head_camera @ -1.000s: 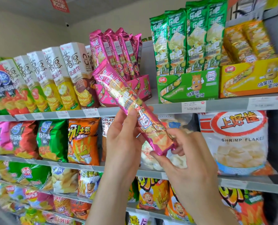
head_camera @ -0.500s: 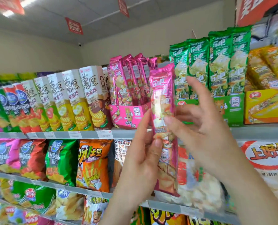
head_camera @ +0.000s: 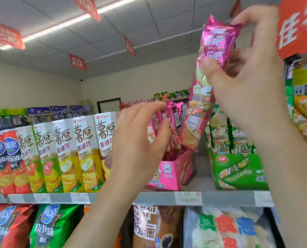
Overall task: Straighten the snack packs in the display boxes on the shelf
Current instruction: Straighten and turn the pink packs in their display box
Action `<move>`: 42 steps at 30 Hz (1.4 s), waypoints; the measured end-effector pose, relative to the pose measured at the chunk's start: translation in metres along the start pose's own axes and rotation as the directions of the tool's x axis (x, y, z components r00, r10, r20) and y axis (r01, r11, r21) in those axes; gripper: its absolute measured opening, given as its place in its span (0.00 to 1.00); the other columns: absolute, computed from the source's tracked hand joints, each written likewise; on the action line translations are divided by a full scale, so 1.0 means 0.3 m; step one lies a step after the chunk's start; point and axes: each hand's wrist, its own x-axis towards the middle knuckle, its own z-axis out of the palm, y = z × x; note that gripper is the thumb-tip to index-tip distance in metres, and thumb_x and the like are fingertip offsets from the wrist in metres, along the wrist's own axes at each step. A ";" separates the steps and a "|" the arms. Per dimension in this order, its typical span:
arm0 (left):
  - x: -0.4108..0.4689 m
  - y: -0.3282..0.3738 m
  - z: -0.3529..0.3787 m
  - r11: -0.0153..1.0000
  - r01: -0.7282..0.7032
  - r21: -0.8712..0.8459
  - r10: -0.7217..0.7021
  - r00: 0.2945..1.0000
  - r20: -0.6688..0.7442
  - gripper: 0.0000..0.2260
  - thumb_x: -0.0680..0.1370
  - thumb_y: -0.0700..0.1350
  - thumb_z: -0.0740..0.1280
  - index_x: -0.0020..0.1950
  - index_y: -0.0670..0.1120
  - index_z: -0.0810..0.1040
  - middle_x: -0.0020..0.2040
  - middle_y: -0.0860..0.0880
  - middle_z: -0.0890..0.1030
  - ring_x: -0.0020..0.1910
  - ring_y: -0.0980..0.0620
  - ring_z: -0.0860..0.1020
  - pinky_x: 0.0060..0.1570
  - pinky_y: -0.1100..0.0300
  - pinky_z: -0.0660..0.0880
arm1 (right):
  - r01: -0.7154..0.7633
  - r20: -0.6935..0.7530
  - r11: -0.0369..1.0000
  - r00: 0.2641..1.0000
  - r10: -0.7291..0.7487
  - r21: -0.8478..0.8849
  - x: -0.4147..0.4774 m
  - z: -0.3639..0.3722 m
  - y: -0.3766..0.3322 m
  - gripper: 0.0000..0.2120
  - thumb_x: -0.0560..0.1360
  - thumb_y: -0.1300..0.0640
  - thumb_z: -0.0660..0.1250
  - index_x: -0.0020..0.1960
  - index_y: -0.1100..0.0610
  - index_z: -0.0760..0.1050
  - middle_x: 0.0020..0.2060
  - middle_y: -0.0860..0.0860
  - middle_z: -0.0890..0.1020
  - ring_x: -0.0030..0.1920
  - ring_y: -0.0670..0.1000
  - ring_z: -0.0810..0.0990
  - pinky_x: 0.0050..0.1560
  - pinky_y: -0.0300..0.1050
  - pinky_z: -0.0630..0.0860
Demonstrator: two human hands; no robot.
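My right hand [head_camera: 245, 81] holds a long pink snack pack [head_camera: 201, 97] upright by its upper half, lifted above the shelf; its bottom end hangs just over the pink display box [head_camera: 168, 172]. My left hand [head_camera: 140, 138] reaches into that box with curled fingers touching the tops of the pink packs [head_camera: 172, 117] standing in it; whether it grips one is hidden. Next to it on the right stands a green display box [head_camera: 238, 170] holding upright green packs [head_camera: 220, 129].
Tall white chip boxes [head_camera: 84, 151] line the shelf left of the pink box. The shelf edge [head_camera: 167, 197] carries price tags. Chip bags [head_camera: 56, 226] fill the shelf below. Yellow packs [head_camera: 306, 115] sit at far right. Red signs [head_camera: 77, 61] hang from the ceiling.
My right hand has raised the pink pack higher and to the right. My left hand let go of it and moved to the packs in the pink box. The view tilted upward.
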 end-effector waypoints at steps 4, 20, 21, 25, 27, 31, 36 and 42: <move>0.162 -0.102 0.008 0.996 -0.038 0.084 0.036 0.999 0.029 0.11 0.77 0.44 0.66 0.58 0.46 0.80 0.56 0.51 0.81 0.58 0.49 0.75 0.57 0.66 0.64 | 0.062 -0.079 0.989 0.994 -0.073 -0.135 0.129 0.063 -0.018 0.20 0.75 0.56 0.67 0.63 0.58 0.65 0.46 0.49 0.82 0.43 0.52 0.80 0.47 0.55 0.76; 0.179 -0.247 0.052 0.995 -0.073 -0.062 0.090 0.932 0.351 0.16 0.75 0.46 0.69 0.63 0.54 0.79 0.58 0.56 0.81 0.57 0.55 0.76 0.58 0.59 0.72 | -0.386 0.393 0.862 0.774 0.497 -0.329 0.138 0.361 0.184 0.19 0.74 0.70 0.62 0.56 0.49 0.68 0.49 0.56 0.79 0.43 0.57 0.79 0.34 0.50 0.74; 0.174 -0.250 0.054 0.995 -0.051 -0.089 0.078 0.942 0.327 0.16 0.75 0.45 0.70 0.63 0.53 0.79 0.58 0.56 0.80 0.58 0.56 0.76 0.60 0.59 0.72 | -0.409 0.384 0.854 0.768 0.512 -0.322 0.116 0.364 0.202 0.17 0.75 0.69 0.62 0.55 0.49 0.69 0.48 0.56 0.79 0.44 0.57 0.79 0.35 0.51 0.74; 0.135 -0.244 0.070 0.985 0.027 -0.169 0.012 0.974 0.227 0.21 0.74 0.47 0.74 0.65 0.50 0.76 0.60 0.55 0.76 0.61 0.59 0.73 0.63 0.62 0.70 | -0.450 0.334 0.829 0.766 0.550 -0.332 0.032 0.368 0.255 0.10 0.78 0.63 0.60 0.52 0.49 0.71 0.46 0.53 0.80 0.40 0.54 0.80 0.34 0.49 0.77; 0.109 -0.243 0.077 0.979 0.082 -0.189 -0.038 0.974 0.224 0.26 0.74 0.50 0.73 0.70 0.52 0.71 0.64 0.56 0.74 0.63 0.60 0.71 0.63 0.64 0.69 | -0.504 0.333 0.797 0.728 0.599 -0.333 -0.014 0.371 0.273 0.09 0.80 0.61 0.57 0.53 0.49 0.72 0.45 0.53 0.81 0.45 0.56 0.82 0.45 0.57 0.82; 0.056 -0.240 0.072 0.854 0.299 -0.427 -0.159 0.929 0.333 0.33 0.76 0.44 0.71 0.75 0.58 0.57 0.62 0.66 0.71 0.49 0.65 0.79 0.47 0.65 0.79 | -0.530 0.301 0.787 0.731 0.613 -0.316 -0.070 0.364 0.290 0.10 0.83 0.54 0.51 0.56 0.49 0.71 0.46 0.51 0.80 0.46 0.51 0.80 0.49 0.51 0.78; -0.001 -0.271 0.096 0.814 0.408 -0.413 -0.225 0.878 0.423 0.39 0.77 0.37 0.69 0.77 0.58 0.50 0.39 0.63 0.80 0.36 0.63 0.79 0.36 0.65 0.78 | -0.488 0.381 0.848 0.758 0.529 -0.206 -0.081 0.353 0.263 0.22 0.83 0.41 0.46 0.74 0.46 0.63 0.69 0.45 0.72 0.70 0.49 0.68 0.67 0.47 0.64; -0.034 -0.250 0.107 0.899 0.345 -0.271 -0.236 0.901 0.364 0.38 0.77 0.48 0.69 0.77 0.62 0.46 0.38 0.52 0.82 0.37 0.52 0.83 0.41 0.46 0.81 | -0.319 0.431 0.935 0.830 0.355 -0.155 -0.057 0.315 0.197 0.33 0.76 0.31 0.44 0.77 0.44 0.59 0.76 0.43 0.62 0.76 0.44 0.56 0.76 0.52 0.54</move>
